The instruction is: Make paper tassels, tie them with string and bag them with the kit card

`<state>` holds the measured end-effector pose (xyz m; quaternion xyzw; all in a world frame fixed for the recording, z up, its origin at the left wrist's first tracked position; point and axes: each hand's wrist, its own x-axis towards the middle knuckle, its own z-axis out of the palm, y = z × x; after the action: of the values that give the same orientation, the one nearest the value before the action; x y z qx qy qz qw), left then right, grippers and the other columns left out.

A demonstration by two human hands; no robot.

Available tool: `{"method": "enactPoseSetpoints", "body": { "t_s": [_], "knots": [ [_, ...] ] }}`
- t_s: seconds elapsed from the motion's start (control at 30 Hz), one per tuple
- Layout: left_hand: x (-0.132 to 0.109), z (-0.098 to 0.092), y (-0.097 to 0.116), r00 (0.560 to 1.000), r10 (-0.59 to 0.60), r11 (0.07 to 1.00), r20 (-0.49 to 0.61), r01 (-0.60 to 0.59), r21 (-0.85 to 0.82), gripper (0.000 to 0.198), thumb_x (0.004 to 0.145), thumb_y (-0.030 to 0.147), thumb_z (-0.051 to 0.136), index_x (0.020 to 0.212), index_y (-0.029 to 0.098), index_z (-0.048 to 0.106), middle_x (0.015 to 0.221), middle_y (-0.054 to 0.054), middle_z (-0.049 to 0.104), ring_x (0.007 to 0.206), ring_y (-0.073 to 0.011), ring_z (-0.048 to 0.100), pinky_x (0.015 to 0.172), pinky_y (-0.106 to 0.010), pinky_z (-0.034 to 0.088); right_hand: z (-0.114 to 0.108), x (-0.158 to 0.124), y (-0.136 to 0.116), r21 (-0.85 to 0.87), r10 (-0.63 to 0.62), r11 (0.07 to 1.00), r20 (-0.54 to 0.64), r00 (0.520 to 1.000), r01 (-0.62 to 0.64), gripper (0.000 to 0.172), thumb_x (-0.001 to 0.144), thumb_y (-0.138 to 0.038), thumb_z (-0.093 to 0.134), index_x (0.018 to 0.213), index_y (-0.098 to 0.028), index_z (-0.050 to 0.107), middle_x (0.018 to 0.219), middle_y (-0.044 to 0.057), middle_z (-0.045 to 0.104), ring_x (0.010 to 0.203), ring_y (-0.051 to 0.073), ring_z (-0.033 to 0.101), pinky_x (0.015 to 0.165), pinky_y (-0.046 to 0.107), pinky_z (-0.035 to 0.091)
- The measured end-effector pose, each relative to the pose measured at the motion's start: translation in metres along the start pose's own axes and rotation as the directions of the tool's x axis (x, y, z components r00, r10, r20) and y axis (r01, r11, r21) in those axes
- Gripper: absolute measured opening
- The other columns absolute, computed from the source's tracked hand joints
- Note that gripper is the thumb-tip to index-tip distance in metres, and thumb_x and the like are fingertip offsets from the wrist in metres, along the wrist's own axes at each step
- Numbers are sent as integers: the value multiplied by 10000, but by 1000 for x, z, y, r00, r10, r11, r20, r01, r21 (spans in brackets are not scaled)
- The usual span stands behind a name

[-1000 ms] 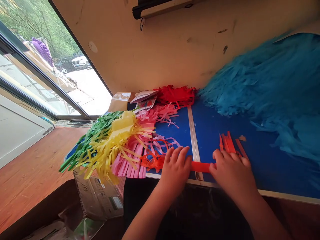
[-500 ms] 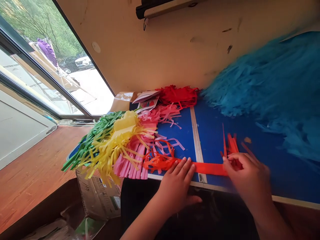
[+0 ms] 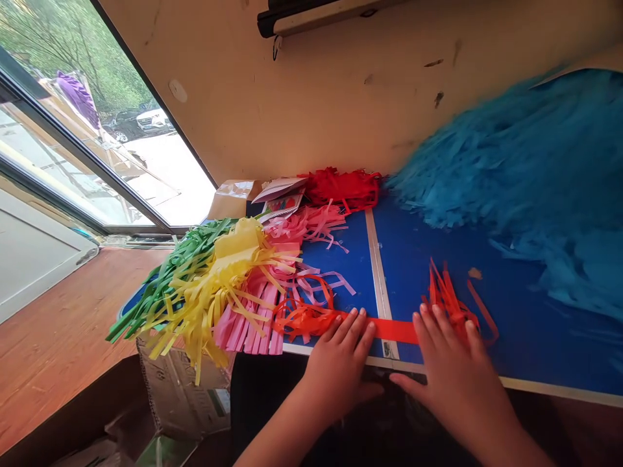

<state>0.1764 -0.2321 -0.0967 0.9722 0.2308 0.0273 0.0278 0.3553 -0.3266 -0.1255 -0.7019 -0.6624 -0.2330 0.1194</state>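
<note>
An orange-red tissue-paper tassel strip (image 3: 395, 330) lies across the front of the blue table (image 3: 413, 259), its fringes spread at both ends. My left hand (image 3: 341, 353) presses flat on it near the left fringe, fingers stretched out. On the right end rests my right hand (image 3: 450, 360), palm down with fingers spread and thumb out, covering part of the fringe there. Left of my hands lie pink fringed paper (image 3: 250, 318), yellow fringed paper (image 3: 228, 263) and green fringed paper (image 3: 195, 250), overlapping one another.
A large blue fringed mass (image 3: 525, 168) fills the back right. Red fringed paper (image 3: 343, 188), cards (image 3: 282, 194) and a brown packet (image 3: 235, 196) stand along the wall. Below the table's left edge is an open cardboard box (image 3: 180, 389). A glass door (image 3: 146, 136) is at the left.
My right hand has gone from pinching at the right fringe to lying flat on the strip, fingers spread. My left hand keeps its place on the strip. The view has shifted slightly.
</note>
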Motion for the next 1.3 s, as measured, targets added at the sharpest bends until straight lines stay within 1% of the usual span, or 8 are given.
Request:
{"method": "enactPoseSetpoints", "body": {
  "t_s": [0.2,0.27,0.4,0.53,0.63,0.83,1.1,1.3],
  "knots": [
    [0,-2,1,1000,3,1000,-11,-3,-2,870,748,615,566,1414,138,272,1477,-135,277,1357,-280,281,1064,-428,301,-21,-3,11,-39,157,986,-67,985,-160,864,871,-621,188,1404,59,185,1406,324,258,1283,445,289,978,667,177],
    [0,-1,2,1000,4,1000,-22,-4,-1,869,752,621,556,1414,135,272,1476,-136,278,1357,-280,282,1063,-429,305,-25,-1,0,9,95,996,-112,989,-94,838,870,-608,270,1419,19,177,1429,311,217,1290,442,282,975,644,206],
    [1,-1,1,999,16,1000,-36,-16,11,809,787,592,533,1404,126,292,1472,-128,290,1351,-265,298,1064,-415,313,-16,3,-24,185,-168,965,-106,980,185,764,865,-621,322,1350,-33,367,1349,231,430,1254,324,395,1015,493,268],
    [-2,-1,1,994,29,999,-108,-27,24,744,808,578,512,1359,99,367,1429,-131,383,1311,-263,373,1020,-393,373,-8,2,-24,269,4,963,-133,991,32,520,941,-469,305,1153,-88,588,1204,152,591,1147,259,514,1006,425,299],
    [-6,-1,4,960,71,997,-269,-65,31,505,854,489,500,1222,144,521,1305,-84,553,1214,-236,492,944,-352,436,-9,-3,-9,337,89,941,-209,974,-14,369,950,-379,378,1056,-143,640,1109,93,654,1035,217,592,986,391,313],
    [-10,-5,8,870,128,992,-476,-114,60,159,904,229,471,951,198,619,952,-6,698,864,-151,619,744,-295,454,7,-30,22,296,-78,943,-243,967,151,283,902,-254,475,1148,-299,608,1080,-25,671,971,163,624,931,329,357],
    [-10,-17,12,901,187,980,-393,-145,134,105,902,173,495,928,181,597,944,4,659,852,-143,567,745,-308,404,27,-51,30,375,-98,924,50,994,72,326,869,-312,441,1127,-395,622,1086,-60,663,981,252,618,877,434,423],
    [-2,-11,19,925,239,967,-296,-198,163,118,913,208,469,930,182,582,843,-21,621,747,-149,539,652,-296,379,30,-55,31,350,-62,935,13,998,53,348,850,-310,456,1147,-421,600,1037,-66,678,1065,260,579,957,481,370]
  ]
}}
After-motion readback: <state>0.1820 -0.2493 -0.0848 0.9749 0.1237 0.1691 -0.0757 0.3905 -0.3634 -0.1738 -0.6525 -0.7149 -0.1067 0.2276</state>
